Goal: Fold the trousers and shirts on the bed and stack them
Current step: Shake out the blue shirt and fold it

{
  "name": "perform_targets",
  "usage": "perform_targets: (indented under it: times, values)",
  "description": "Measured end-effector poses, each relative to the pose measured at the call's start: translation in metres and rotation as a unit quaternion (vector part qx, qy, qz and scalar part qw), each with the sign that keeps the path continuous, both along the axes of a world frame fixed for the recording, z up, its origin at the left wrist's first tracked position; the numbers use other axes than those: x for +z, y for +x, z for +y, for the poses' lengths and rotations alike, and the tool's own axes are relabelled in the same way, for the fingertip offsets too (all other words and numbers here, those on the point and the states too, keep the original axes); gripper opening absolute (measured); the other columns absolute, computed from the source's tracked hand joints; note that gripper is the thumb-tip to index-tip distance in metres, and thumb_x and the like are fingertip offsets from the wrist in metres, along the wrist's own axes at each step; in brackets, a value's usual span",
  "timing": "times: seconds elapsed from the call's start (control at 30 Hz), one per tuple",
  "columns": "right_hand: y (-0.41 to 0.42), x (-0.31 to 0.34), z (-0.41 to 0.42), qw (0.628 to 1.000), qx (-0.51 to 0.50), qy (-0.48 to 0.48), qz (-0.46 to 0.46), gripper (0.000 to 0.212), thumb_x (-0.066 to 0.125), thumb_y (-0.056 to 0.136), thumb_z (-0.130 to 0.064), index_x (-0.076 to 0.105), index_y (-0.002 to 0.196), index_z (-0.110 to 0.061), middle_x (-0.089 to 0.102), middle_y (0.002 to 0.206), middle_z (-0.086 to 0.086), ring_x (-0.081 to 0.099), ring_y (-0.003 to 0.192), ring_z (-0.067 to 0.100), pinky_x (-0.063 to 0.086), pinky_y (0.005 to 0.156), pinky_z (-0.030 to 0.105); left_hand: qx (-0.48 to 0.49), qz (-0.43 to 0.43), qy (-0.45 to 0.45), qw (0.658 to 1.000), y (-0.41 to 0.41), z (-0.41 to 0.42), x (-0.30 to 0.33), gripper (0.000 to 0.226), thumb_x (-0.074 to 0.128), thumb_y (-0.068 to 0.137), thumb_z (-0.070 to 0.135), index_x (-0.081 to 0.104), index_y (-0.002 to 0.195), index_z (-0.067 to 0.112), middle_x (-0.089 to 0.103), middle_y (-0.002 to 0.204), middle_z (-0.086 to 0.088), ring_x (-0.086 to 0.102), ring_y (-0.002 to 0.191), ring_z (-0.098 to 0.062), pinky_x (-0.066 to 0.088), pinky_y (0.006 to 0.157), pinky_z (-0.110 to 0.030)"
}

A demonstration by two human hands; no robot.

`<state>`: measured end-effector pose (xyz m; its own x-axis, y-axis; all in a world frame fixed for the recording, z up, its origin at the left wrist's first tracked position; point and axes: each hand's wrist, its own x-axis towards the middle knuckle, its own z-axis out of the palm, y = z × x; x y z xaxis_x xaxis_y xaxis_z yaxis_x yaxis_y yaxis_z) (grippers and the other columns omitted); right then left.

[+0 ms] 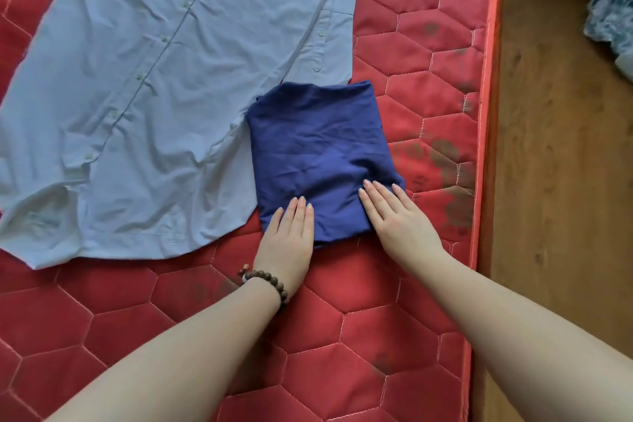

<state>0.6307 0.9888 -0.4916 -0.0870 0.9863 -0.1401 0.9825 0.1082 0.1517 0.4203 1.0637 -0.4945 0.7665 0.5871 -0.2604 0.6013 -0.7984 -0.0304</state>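
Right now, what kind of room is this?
Probably a bedroom: a red quilted mattress with a light blue shirt spread on it, beside a wooden floor.

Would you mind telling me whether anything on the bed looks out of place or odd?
The red mattress has dark blotchy stains, mostly near its right edge. The light blue shirt lies unfolded and wrinkled, and the folded navy garment overlaps its edge. Nothing looks torn.

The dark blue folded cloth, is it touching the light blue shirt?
Touching. The head view shows the dark blue folded cloth lying over the light blue shirt, covering its edge and cuff.
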Motion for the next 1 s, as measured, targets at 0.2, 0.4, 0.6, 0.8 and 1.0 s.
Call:
perform_targets:
  times: [0.2, 0.4, 0.6, 0.8, 1.0]
  values:
    - [0.002, 0.002, 0.008, 0.994, -0.034, 0.078, 0.070, 0.042, 0.045, 0.082, -0.005, 0.067, 0.117, -0.002, 0.065, 0.121, 0.014, 0.066, 0.107, 0.027, 0.053, 0.090, 0.042, -0.008, -0.106, 0.041, 0.993, 0.001, 0.011, 0.005, 0.050, 0.031, 0.079, 0.003, 0.069, 0.111, 0.004, 0.068, 0.115, -0.012, 0.066, 0.105, -0.021, 0.057, 0.082, -0.033]
    - [0.006, 0.041, 0.018, 0.965, -0.152, -0.103, 0.185, 0.032, 0.050, 0.086, -0.005, 0.059, 0.117, -0.012, 0.064, 0.115, 0.009, 0.058, 0.103, 0.032, 0.044, 0.083, 0.041, 0.099, -0.095, -0.173, 0.975, -0.014, 0.036, 0.034, 0.046, 0.047, 0.089, 0.009, 0.046, 0.133, 0.022, 0.061, 0.126, -0.006, 0.059, 0.109, -0.030, 0.044, 0.082, -0.035]
    - [0.014, 0.129, 0.007, 0.850, -0.275, -0.090, 0.439, 0.021, 0.060, 0.080, 0.001, 0.063, 0.096, -0.013, 0.062, 0.081, 0.001, 0.051, 0.070, 0.017, 0.036, 0.060, 0.023, 0.211, -0.232, -0.396, 0.863, -0.032, 0.066, 0.122, 0.019, 0.058, 0.070, 0.005, 0.066, 0.084, 0.015, 0.061, 0.066, 0.007, 0.052, 0.059, -0.005, 0.039, 0.058, -0.021]
    - [0.034, 0.215, 0.013, 0.676, -0.308, -0.146, 0.653, 0.016, 0.060, 0.089, 0.000, 0.068, 0.096, -0.012, 0.070, 0.081, -0.003, 0.064, 0.074, 0.004, 0.051, 0.064, 0.017, 0.293, -0.267, -0.583, 0.709, -0.037, 0.103, 0.196, 0.029, 0.057, 0.064, 0.008, 0.068, 0.091, 0.005, 0.062, 0.079, -0.011, 0.058, 0.073, -0.016, 0.044, 0.063, -0.025]
    - [0.052, 0.168, 0.032, 0.597, -0.404, -0.187, 0.667, 0.015, 0.062, 0.089, -0.012, 0.068, 0.102, -0.007, 0.062, 0.095, 0.013, 0.056, 0.085, 0.023, 0.045, 0.075, 0.033, 0.378, -0.260, -0.645, 0.611, -0.031, 0.117, 0.152, 0.023, 0.062, 0.074, 0.001, 0.067, 0.096, 0.005, 0.066, 0.087, -0.013, 0.063, 0.078, -0.022, 0.048, 0.070, -0.030]
